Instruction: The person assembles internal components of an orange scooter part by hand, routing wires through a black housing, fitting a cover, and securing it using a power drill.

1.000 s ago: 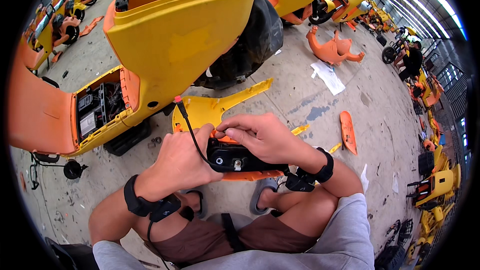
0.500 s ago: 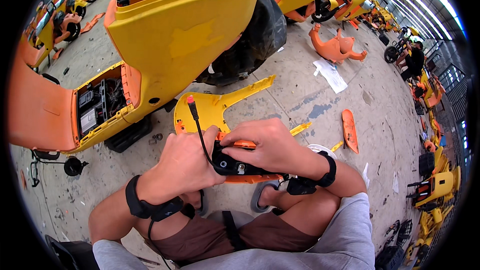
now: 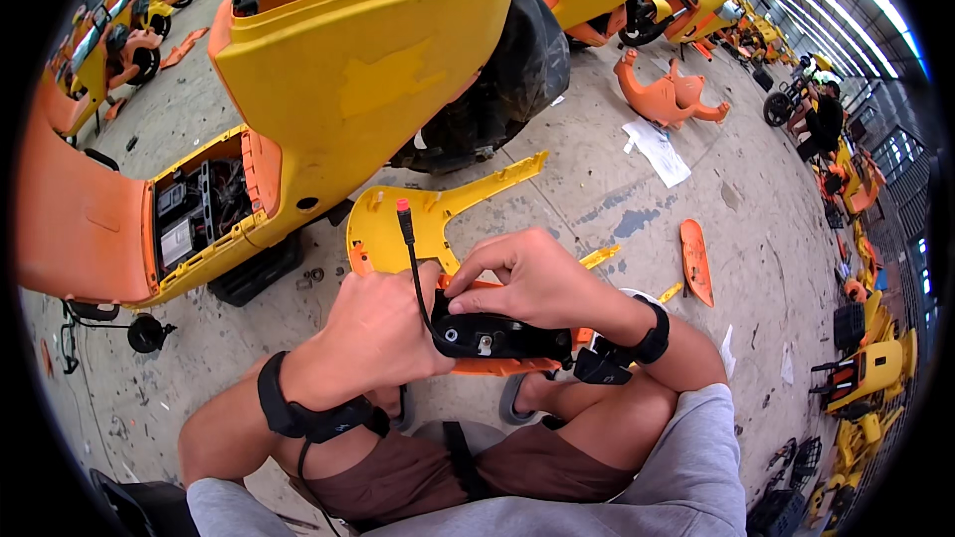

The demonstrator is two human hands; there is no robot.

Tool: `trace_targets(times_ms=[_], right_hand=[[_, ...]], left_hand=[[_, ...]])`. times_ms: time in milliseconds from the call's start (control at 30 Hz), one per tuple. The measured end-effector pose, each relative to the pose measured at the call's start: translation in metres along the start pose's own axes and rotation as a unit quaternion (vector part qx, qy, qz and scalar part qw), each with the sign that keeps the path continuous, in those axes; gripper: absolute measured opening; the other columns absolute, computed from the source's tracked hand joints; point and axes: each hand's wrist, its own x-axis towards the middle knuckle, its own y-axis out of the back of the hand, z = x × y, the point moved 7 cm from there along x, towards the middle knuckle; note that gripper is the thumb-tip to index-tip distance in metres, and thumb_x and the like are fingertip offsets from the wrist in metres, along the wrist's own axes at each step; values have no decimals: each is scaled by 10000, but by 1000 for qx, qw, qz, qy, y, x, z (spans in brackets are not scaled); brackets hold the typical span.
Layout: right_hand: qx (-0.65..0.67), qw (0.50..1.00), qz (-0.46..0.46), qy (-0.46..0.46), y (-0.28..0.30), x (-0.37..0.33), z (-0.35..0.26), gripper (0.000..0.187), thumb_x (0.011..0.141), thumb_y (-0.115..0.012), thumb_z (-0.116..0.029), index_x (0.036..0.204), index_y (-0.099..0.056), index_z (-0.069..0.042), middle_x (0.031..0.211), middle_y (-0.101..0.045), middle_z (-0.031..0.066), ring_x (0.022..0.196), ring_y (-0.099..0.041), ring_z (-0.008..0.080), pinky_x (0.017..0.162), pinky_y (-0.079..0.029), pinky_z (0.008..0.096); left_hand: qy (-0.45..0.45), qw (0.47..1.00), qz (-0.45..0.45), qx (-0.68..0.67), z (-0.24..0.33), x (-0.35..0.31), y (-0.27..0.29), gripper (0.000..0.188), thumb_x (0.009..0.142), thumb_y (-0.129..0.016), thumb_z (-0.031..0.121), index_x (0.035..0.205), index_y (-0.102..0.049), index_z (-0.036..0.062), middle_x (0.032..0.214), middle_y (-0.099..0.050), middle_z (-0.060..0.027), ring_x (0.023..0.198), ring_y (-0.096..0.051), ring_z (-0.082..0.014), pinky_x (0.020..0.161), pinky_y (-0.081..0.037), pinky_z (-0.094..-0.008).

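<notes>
Above my knees is a scooter part, a long black housing [image 3: 512, 338] set in an orange shell [image 3: 487, 366]. My left hand [image 3: 383, 328] is closed around its left end. A thin black cable [image 3: 413, 259] with a red-tipped connector rises from beside that hand and stands up freely. My right hand [image 3: 537, 283] reaches over the housing from the right, thumb and forefinger pinched together at its upper left edge. What those fingertips hold, if anything, is hidden. Metal fastenings show on the housing's face. Just beyond my hands, a yellow curved panel [image 3: 398, 214] lies on the floor.
A partly stripped yellow scooter [image 3: 368, 70] stands ahead on the left, its compartment [image 3: 199, 204] open. Orange body pieces [image 3: 696, 261] and white paper [image 3: 657, 151] lie on the concrete floor to the right. Rows of scooters and a seated person [image 3: 824, 119] are farther off.
The housing has tilted and shifted slightly, showing more of its black face. The cable's tip has swung right. My right fingers have drawn together into a tighter pinch near its left end.
</notes>
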Motion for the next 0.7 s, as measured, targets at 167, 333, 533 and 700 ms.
trace_targets(times_ms=[167,333,533,700], right_hand=[[121,989,41,-79,9,-4,5,172,849,-793,-129,973,-741,-21,807,-679,17,674,-533,29,583,-404,232],[275,952,108,-77,29,-12,15,151,888,-683,-44,1006,-602,3,932,-662,31,844,-670,88,759,-522,234],[285,949,104,-83,27,-19,11,136,901,-664,-27,1014,-594,2,963,-660,49,919,-701,125,809,-537,254],[251,958,112,-76,28,-22,2,163,895,-691,-35,1026,-606,13,889,-660,30,881,-703,92,787,-534,229]], left_hand=[[-10,1000,14,-22,-6,0,4,567,610,-843,361,1025,-668,16,788,-692,-157,727,-698,-365,649,-560,-432],[9,997,52,-64,-22,1,8,749,565,-872,343,1193,-681,-17,907,-707,-182,820,-710,-362,748,-568,-434],[65,987,67,-129,-22,3,14,714,566,-907,294,1147,-633,-18,845,-714,-187,770,-724,-349,724,-572,-403],[65,985,92,-127,-18,5,20,666,564,-921,273,1076,-608,-17,770,-695,-178,701,-720,-330,643,-563,-387]])
